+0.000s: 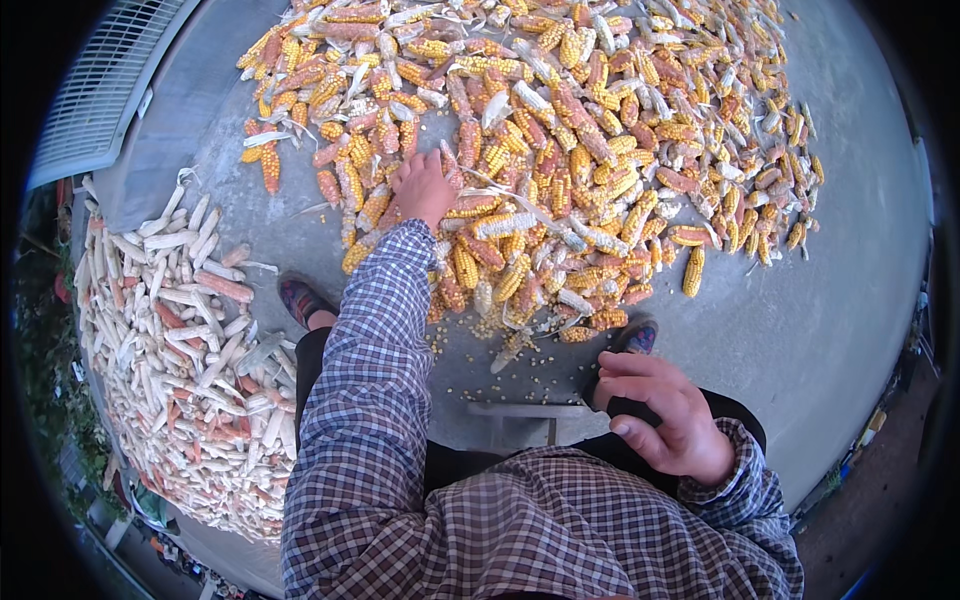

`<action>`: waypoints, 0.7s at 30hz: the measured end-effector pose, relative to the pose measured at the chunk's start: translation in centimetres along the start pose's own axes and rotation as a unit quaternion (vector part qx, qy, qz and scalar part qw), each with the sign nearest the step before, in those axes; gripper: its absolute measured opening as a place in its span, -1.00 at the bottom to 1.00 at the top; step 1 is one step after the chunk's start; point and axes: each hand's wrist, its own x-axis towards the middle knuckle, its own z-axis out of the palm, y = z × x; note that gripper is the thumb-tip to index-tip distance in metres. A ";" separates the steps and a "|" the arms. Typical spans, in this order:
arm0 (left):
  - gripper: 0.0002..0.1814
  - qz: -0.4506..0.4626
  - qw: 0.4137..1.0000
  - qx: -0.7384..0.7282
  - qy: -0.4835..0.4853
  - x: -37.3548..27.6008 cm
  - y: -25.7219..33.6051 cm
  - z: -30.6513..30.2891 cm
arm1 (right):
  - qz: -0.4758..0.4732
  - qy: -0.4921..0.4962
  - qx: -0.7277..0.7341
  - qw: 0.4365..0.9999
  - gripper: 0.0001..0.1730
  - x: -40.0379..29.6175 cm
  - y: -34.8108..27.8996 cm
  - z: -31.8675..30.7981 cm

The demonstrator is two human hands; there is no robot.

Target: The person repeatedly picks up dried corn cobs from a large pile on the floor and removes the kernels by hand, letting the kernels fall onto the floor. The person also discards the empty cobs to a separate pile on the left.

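Note:
A broad heap of dried corn ears [559,180] lies spread over the concrete floor before me; many are partly shelled, with yellow kernels beside bare pinkish patches. My left hand [425,187] reaches forward into the heap's left side, back of the hand upward, fingertips bent down among the ears. Whether it grips an ear is hidden. Just right of its fingers lies a reddish, mostly bare cob [451,163]. My right hand [667,416] hovers above my right knee, thumb and curled fingers apart, holding nothing. Loose yellow kernels [480,330] are scattered between my feet.
Stripped cobs [187,390], mostly white and some reddish, form a large pile on my left. Between my legs shows part of a low stool [529,411]. A white slatted panel [105,82] stands at upper left. My shoes [300,298] flank the heap's near edge.

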 end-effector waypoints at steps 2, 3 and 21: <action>-0.42 0.060 0.998 0.020 -0.023 0.0 -0.2 0.5 | -0.007 -0.002 -0.006 1.000 -0.58 0.1 0.1 0.1; -0.40 0.043 0.998 0.017 -0.050 0.1 0.2 0.4 | -0.005 -0.005 -0.009 1.000 -0.58 0.1 0.1 0.2; -0.69 0.262 0.957 -0.060 -0.114 -1.9 4.2 -0.2 | 0.000 -0.010 -0.014 1.000 -0.60 0.0 0.0 1.6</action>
